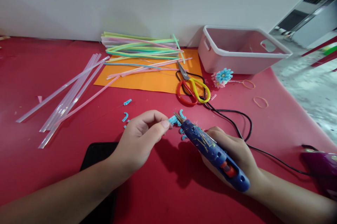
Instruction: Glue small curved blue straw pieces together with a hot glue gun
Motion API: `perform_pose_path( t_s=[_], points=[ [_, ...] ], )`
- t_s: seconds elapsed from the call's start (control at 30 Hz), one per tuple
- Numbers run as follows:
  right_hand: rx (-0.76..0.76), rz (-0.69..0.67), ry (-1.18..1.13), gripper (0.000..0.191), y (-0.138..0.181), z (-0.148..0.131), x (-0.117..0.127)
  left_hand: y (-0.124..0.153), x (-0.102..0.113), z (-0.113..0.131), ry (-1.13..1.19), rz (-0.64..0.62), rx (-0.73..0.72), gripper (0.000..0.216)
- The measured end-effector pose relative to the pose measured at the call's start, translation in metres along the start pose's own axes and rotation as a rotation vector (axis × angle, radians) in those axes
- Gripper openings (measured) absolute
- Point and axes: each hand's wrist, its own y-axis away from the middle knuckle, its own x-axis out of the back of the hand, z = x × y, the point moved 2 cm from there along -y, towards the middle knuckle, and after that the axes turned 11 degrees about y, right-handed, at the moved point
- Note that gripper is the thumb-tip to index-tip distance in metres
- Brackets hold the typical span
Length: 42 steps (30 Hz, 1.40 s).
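Note:
Between thumb and forefinger, my left hand (143,136) pinches a small light-blue straw piece (173,120). My right hand (234,150) is wrapped round a dark blue glue gun (210,150), pointing it up and to the left. The gun's metal nozzle is at the blue piece; whether they touch I cannot tell. Several curled blue straw bits (182,113) lie on the red table just beyond the nozzle. More blue scraps (125,116) are on the table left of my left hand, with a short blue piece (127,102) above them.
Red-and-yellow-handled scissors (193,89) lie partly on an orange sheet (137,83) with coloured straws (142,46). Clear glue sticks (71,94) are at left, a dark phone-like slab (98,150) under my left forearm. A pink bin (231,63), blue flower (224,75) and black cord (250,122) are at right.

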Motion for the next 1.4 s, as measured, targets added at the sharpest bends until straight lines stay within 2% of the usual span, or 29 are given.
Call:
perform_pose_path(
  t_s=[0.23, 0.73, 1.13, 1.27, 1.4],
  points=[
    [0.033, -0.018, 0.011, 0.02, -0.0007, -0.0003, 0.0007, -0.0005, -0.0001, -0.0011, -0.011, -0.009, 0.005, 0.019],
    [0.101, -0.026, 0.026, 0.01, -0.006, -0.0033, 0.0027, -0.002, -0.001, 0.0007, -0.106, -0.021, -0.025, 0.022],
    [0.092, -0.056, -0.006, 0.012, -0.0019, 0.0001, 0.0007, -0.0015, -0.0026, 0.0029, -0.125, -0.008, -0.035, 0.019],
    [0.091, -0.034, 0.004, 0.012, -0.0019, -0.0005, 0.0008, -0.0018, -0.0044, 0.0036, -0.118, 0.009, -0.035, 0.019],
    [0.027, -0.001, 0.031, 0.016, 0.0, 0.0002, 0.0014, -0.0016, -0.0044, 0.0043, -0.101, 0.017, -0.026, 0.022]
  ],
)
